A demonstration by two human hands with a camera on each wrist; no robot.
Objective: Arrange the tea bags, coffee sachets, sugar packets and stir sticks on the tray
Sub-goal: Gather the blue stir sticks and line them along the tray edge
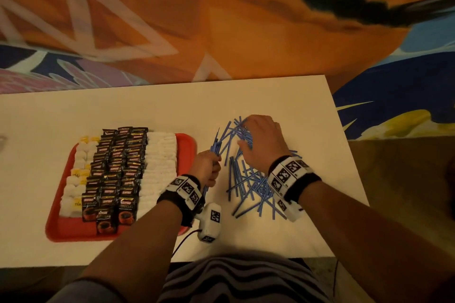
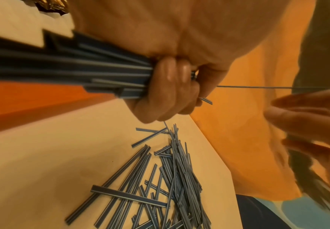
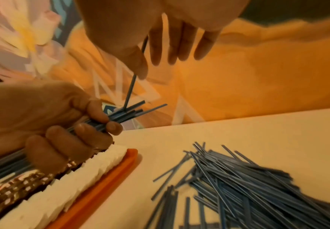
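On tray [image 1: 61,229]: sachets [image 1: 115,170]; packets [image 1: 157,167]

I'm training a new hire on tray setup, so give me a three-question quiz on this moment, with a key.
1. True or false: the left hand grips a bundle of stir sticks.
2. Where does the loose pile of stir sticks lie? A) on the red tray B) on the white table, right of the tray C) on the floor
3. Fill in: the white sugar packets lie to the ___ of the coffee sachets.

Key: 1 true; 2 B; 3 right
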